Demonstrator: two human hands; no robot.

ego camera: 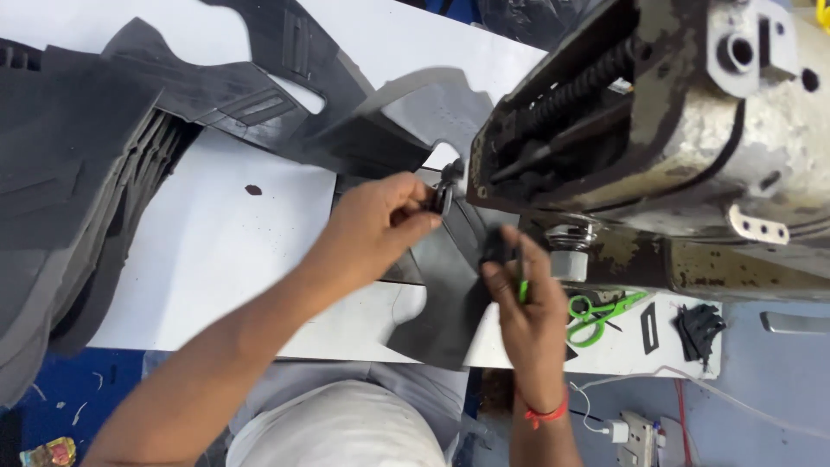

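Hands work at the needle end of a worn, rusty grey metal sewing machine (657,130). The left hand (376,225) pinches its fingers together on a small dark part at the machine's tip, while the right hand (527,298) presses a flat dark grey cut piece of sheet material (445,285) onto the white table (216,251), a slim green tool clamped between its fingers. Green-handled scissors (596,313) lie just beside the right hand, and a stack of similar dark pieces (78,173) sits well apart at left.
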